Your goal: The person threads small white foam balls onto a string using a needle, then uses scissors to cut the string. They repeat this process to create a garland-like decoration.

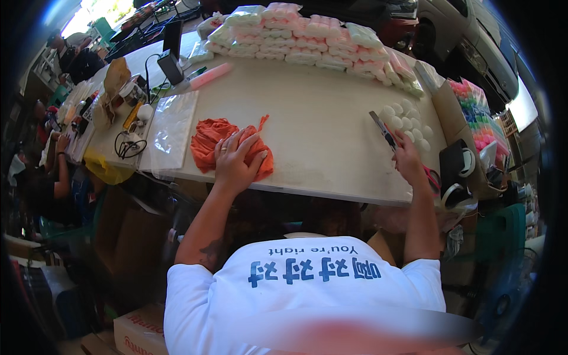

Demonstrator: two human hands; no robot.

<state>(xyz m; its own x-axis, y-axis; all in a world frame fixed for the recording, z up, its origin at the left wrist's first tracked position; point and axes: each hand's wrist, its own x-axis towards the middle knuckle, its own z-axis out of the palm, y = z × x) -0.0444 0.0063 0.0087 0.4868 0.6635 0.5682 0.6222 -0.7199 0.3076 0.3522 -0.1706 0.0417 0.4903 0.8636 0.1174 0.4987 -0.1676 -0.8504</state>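
Note:
A bunched orange cloth (202, 142) lies near the table's front edge, left of the middle. My left hand (236, 158) is pressed over it from above, fingers spaced and curved onto the folds. At the right, my right hand (407, 160) is closed around a slim cutter knife (382, 126), its silvery end pointing away and to the left. Just beyond that hand sits a cluster of round white balls or discs (408, 121). Red scissor-like handles (433, 179) show beside my right wrist, partly hidden.
Bagged pink and white goods (296, 35) are stacked along the far edge. A clear plastic bag (171, 133) and a pink tube (211, 76) lie left. At right, an open cardboard box (452, 115) stands by colourful packs (480, 112). People sit at the far left.

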